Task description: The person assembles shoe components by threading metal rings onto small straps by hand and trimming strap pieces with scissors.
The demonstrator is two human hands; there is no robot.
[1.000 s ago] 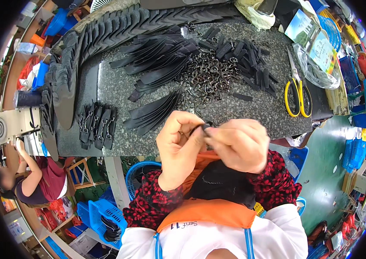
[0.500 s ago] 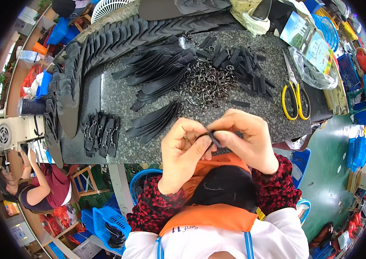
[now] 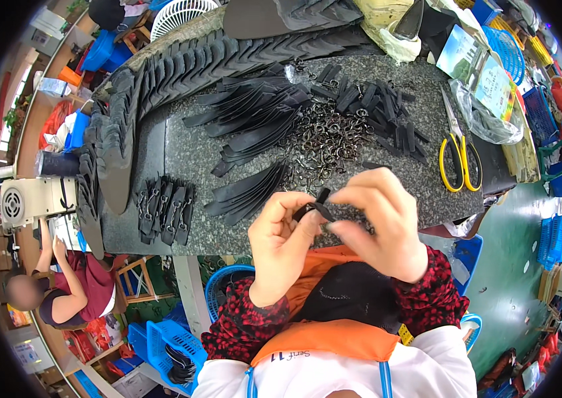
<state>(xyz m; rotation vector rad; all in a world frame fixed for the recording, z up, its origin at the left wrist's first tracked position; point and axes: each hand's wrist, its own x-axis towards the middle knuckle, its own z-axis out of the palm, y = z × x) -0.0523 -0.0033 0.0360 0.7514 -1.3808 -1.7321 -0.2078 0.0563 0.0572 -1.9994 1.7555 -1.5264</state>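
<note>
At the table's near edge, my left hand [image 3: 277,242] pinches a small black strap [image 3: 322,196] between thumb and fingers. The strap is bent into a loop, with one end standing up and another lying to the right. My right hand [image 3: 390,229] is just beside it, thumb and forefinger spread apart around the strap's free ends. Beyond the hands is a heap of small metal swivel clasps [image 3: 334,140]. Fanned long black strips [image 3: 251,192] lie left of the heap, and short black strips [image 3: 393,109] lie to its right. Whether a clasp sits in the held strap is hidden.
Yellow-handled scissors [image 3: 458,156] lie at the right of the speckled stone table [image 3: 228,240]. Straps with clasps [image 3: 165,211] are grouped at the left. Overlapping dark curved pieces [image 3: 194,63] line the back. A co-worker [image 3: 72,285] sits at far left by a machine [image 3: 25,199].
My right thumb and forefinger have parted from the strap and opened. My left hand still pinches it, and one strap end now stands up. The whole view has shifted slightly.
</note>
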